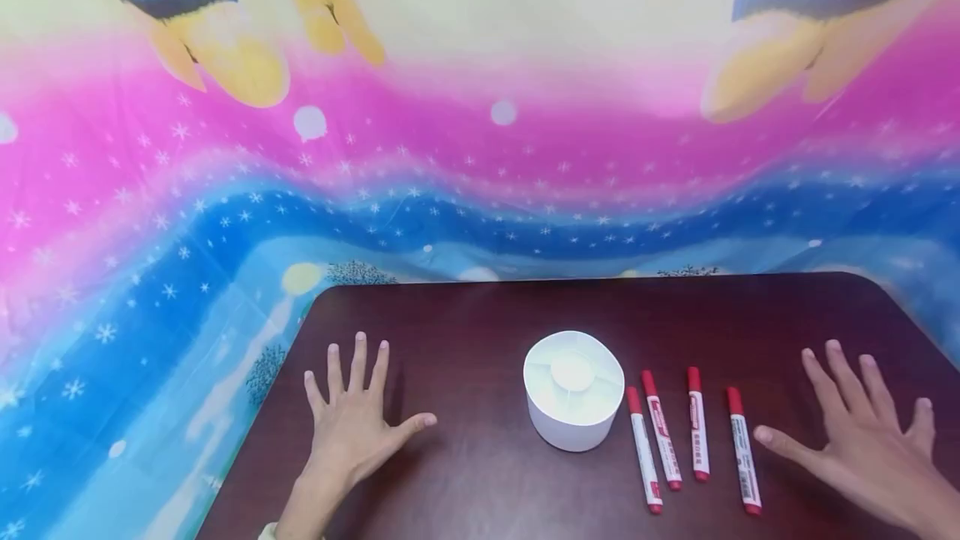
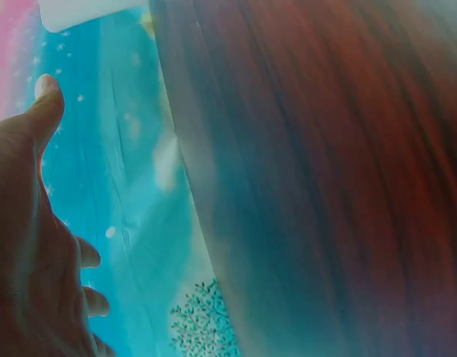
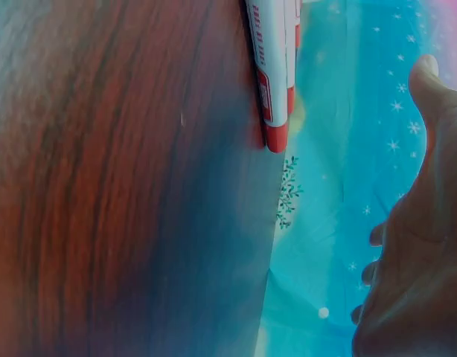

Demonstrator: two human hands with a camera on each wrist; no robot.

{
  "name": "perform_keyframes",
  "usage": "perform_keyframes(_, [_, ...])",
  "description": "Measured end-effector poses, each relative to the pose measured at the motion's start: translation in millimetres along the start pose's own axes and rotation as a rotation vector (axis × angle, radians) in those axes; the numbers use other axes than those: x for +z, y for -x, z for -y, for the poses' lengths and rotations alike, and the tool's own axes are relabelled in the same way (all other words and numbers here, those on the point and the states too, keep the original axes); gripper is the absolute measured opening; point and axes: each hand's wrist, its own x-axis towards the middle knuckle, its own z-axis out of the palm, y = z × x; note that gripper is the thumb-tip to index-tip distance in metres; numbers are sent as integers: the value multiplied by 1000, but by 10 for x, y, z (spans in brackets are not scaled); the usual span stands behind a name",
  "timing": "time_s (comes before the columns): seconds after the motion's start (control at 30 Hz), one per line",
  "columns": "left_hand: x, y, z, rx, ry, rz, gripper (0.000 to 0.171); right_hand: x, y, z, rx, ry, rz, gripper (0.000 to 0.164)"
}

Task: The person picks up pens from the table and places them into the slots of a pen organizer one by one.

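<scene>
My left hand [image 1: 349,433] is over the left side of the table with its fingers spread and nothing in it. To the right, my right hand [image 1: 868,440] is spread the same way, also holding nothing. Its thumb points toward the nearest marker [image 1: 743,452], white with a red cap. Several such markers lie in a loose row, among them one beside the container [image 1: 645,452] and a middle one [image 1: 698,423]. A round white container [image 1: 572,433] with inner dividers and a raised centre stands left of them. In the right wrist view a marker [image 3: 269,74] shows at the top.
The dark brown wooden table [image 1: 465,340] has rounded back corners. Behind it and along its left side hangs a pink and blue cloth [image 1: 450,148] printed with snowflakes and cartoon figures.
</scene>
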Motion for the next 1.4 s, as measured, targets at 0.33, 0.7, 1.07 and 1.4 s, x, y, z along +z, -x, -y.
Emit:
perform_keyframes(0.33, [56,7,-230,44,42,-16,132,76,-11,79,3,2,-5,129])
perform_keyframes(0.7, [25,-55,-559,130,116,-20,130,120,-30,123,-46,-56,1,128])
perform_keyframes(1.07, [1,-73,-925,247,286,29,130,159,-26,153,-96,-168,25,127])
perform_keyframes(1.4, [77,-75,-1124,371,436,59,132,174,-33,143,-59,-283,179,130])
